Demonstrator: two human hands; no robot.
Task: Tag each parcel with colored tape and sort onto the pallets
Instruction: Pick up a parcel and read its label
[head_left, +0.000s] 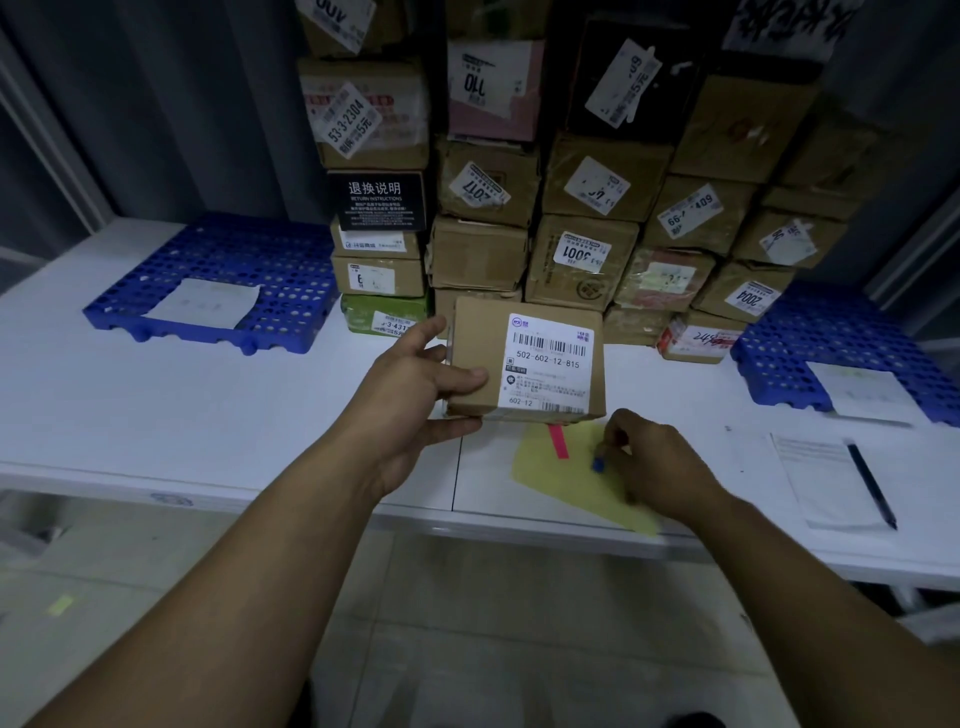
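white tbl (156, 415); blue pallets (291, 260), pkg stack (582, 270), yellow sheet (550, 483)

- I have the table (156, 405) running across before me, with the stack of parcels (582, 260) at its back centre.
- The left pallet (270, 260) lies on the table left of the stack, and the right pallet (810, 332) lies right of it.
- My left hand (410, 384) holds a parcel (478, 343) before the stack.
- Below the parcel a sheet (550, 467) lies at the near edge, where my right hand (660, 462) pinches a tape strip (598, 462).
- Right of the sheet, a pen (872, 483) lies on a form (821, 478).
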